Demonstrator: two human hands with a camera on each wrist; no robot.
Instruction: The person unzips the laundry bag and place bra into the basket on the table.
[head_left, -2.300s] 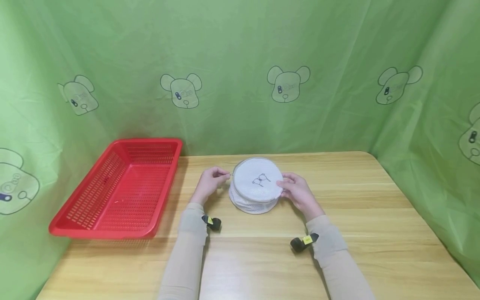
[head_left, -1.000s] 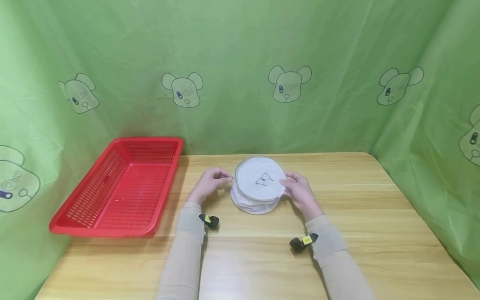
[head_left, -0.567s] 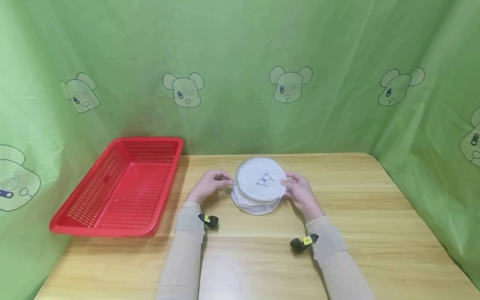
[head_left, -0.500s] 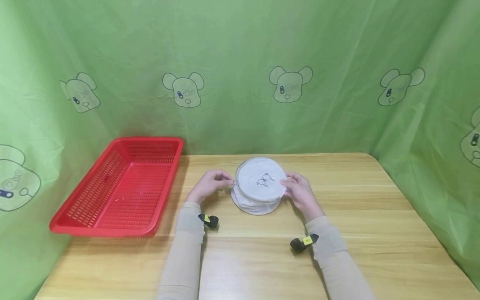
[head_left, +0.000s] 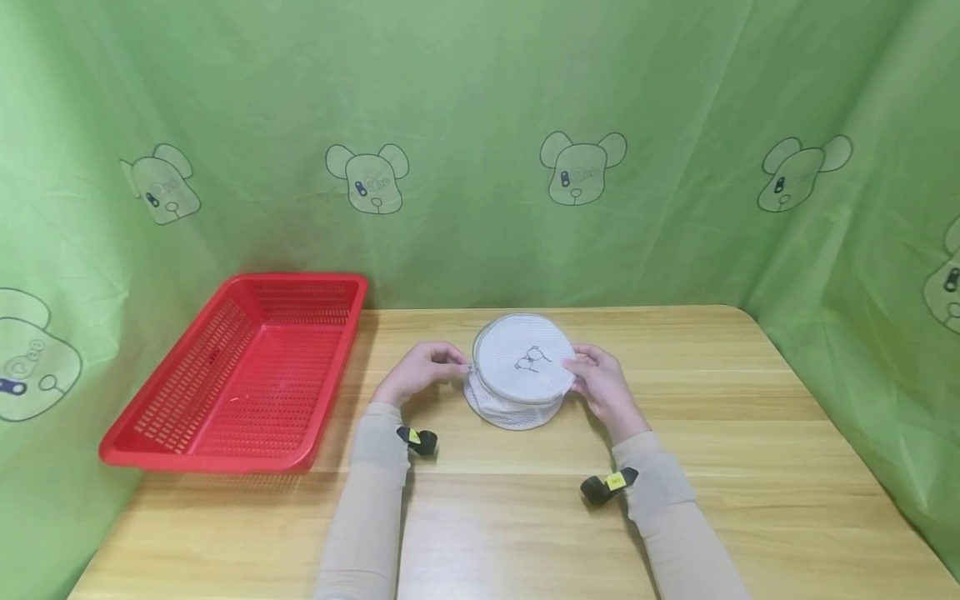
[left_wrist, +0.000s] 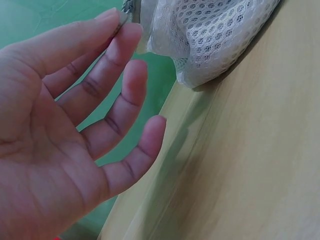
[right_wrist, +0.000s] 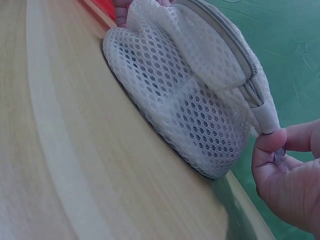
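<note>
A round white mesh laundry bag point(head_left: 517, 392) stands on the table, its flat lid printed with a small dark line drawing and tilted over the soft body. My left hand point(head_left: 422, 370) is at the lid's left edge; in the left wrist view, its thumb and index finger pinch the zipper pull point(left_wrist: 125, 17), the other fingers loosely bent. On the opposite side my right hand point(head_left: 600, 383) pinches the fabric at the lid's edge between thumb and fingers. The grey zipper point(right_wrist: 235, 40) runs round the rim in the right wrist view, closed along the stretch that shows.
A red plastic basket point(head_left: 326, 400) with slotted walls stands to the left on the wooden table point(head_left: 495, 525). Green curtain point(head_left: 465, 250) with printed bear heads hangs behind and at both sides. Both forearms wear a black wrist camera strap.
My left hand has moved slightly toward me along the lid's edge, pinching the pull. The bag has shifted a little to the right. My right hand keeps its hold, almost still.
</note>
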